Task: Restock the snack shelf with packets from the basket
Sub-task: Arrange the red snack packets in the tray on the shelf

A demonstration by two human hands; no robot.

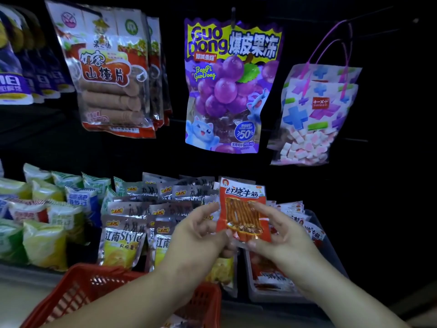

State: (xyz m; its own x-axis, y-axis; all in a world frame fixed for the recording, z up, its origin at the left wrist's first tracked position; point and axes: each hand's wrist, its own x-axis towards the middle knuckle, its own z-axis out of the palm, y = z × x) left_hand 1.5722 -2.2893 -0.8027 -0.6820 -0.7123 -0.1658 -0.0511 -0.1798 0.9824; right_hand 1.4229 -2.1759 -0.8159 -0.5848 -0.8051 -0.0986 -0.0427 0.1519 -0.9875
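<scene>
Both bare forearms rise from the lower edge and angle inward, the left forearm [123,297] from the lower left and the right forearm [350,287] from the lower right, so the hands meet close together near the middle. The left hand [201,233] has its fingers curled, and its thumb [222,235] pinches the lower left corner of a packet [243,209]. The right hand [283,233] grips the same packet from the right: one finger reaches up along its right edge, while its thumb [254,244] presses at the bottom. Both wrists look roughly straight, and the hands sit at about the same height, held apart only by the packet's lower part.
</scene>
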